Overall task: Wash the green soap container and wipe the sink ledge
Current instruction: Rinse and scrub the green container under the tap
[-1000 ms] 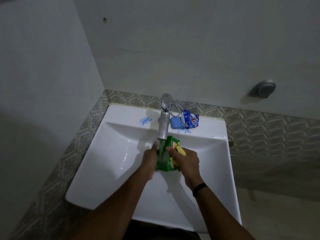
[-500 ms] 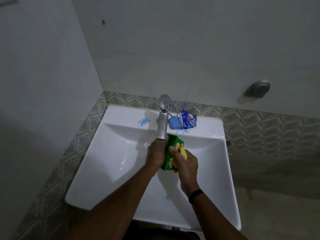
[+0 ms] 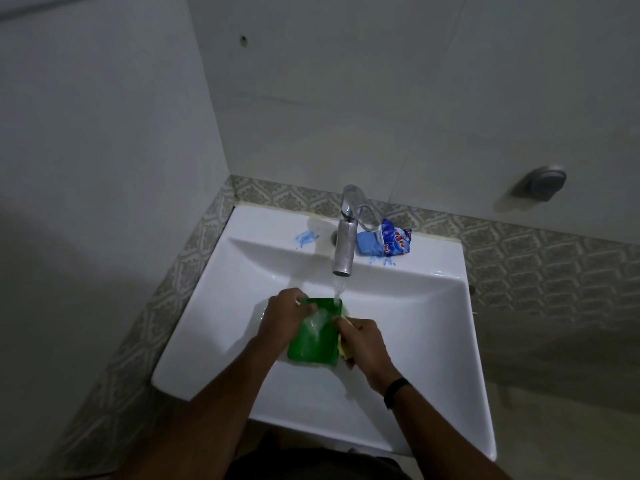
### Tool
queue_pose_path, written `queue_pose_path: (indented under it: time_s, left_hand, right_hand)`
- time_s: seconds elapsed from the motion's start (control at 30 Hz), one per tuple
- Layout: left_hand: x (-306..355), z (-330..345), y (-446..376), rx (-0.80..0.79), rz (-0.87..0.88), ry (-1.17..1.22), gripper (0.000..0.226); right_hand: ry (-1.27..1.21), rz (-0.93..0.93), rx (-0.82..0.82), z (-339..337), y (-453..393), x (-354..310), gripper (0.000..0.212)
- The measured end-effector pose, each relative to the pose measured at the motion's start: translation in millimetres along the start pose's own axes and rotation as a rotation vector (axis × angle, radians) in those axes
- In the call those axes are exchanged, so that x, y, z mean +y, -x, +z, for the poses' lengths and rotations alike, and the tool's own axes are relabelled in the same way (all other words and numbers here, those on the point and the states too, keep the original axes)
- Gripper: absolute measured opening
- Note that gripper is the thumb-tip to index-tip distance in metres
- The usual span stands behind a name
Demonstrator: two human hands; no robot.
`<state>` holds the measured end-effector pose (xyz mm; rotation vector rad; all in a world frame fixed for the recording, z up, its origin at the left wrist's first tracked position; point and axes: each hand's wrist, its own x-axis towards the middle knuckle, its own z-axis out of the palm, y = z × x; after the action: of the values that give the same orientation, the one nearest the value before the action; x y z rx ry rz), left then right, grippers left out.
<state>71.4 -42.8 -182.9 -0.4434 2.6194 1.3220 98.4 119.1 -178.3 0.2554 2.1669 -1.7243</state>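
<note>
A green soap container [image 3: 313,336] lies open side up over the white sink [image 3: 221,306] basin, below the running tap [image 3: 344,249]. Water streams from the spout onto its far right corner. My left hand [image 3: 285,315] grips the container's left edge, thumb inside the rim. My right hand [image 3: 363,344] presses against its right side and is shut on a yellow sponge [image 3: 343,348], only a sliver of which shows.
On the back ledge a blue soap bar [image 3: 369,244] and a crumpled blue sachet [image 3: 398,240] lie right of the tap, with blue smears [image 3: 304,237] left of it. Patterned tiles border the sink. A metal wall fitting [image 3: 540,183] sits far right.
The container has dropped lower in the basin and turned from upright to flat, open side up. Both hands moved down and toward me with it; water still runs.
</note>
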Motion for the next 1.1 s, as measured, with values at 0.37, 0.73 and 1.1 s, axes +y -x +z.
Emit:
queue_pose_path:
  time_s: [0.37, 0.73, 1.1]
  left_hand:
    - [28, -2, -13, -0.063, 0.234, -0.609, 0.024]
    - [15, -12, -22, -0.303, 0.245, -0.104, 0.020]
    - [-5, 11, -1, -0.570, -0.578, 0.426, 0.035]
  right_hand:
    - [0.025, -0.131, 0.008, -4, -7, 1, 0.027]
    - [-0.339, 0.137, 0.013, -4, -14, 1, 0.031]
    - [-0.613, 0.248, -0.197, -15, -10, 6, 0.026]
